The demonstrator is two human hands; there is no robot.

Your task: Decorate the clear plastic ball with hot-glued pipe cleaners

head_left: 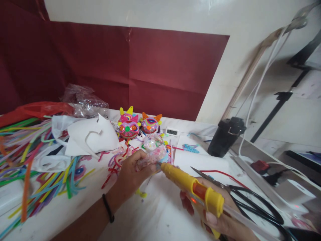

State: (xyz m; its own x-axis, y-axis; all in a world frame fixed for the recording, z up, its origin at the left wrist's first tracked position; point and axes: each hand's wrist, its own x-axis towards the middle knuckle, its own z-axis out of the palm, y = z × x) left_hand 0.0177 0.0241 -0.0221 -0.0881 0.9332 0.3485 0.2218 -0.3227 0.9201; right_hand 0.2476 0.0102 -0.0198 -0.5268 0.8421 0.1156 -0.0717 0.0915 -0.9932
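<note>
My right hand [220,217] is wrapped round a yellow hot glue gun [183,177], which has a small red light lit and a clear glue stick in its back. Its nozzle touches, or nearly touches, a clear, pinkish translucent piece [152,156] pinched in the fingers of my left hand [134,170]. What exactly that piece is I cannot tell. Just behind it lies a clear container with small colourful bits [152,142]. Scissors with black handles [253,201] lie beside my right hand, partly hidden by it.
Many coloured pipe cleaners [47,180] cover the left side, near cut white paper [91,137]. Two colourful animal-faced round crafts [128,129] stand at the back beside a small digital timer [172,132]. A black bottle [225,137] and a white power adapter [292,194] are on the right.
</note>
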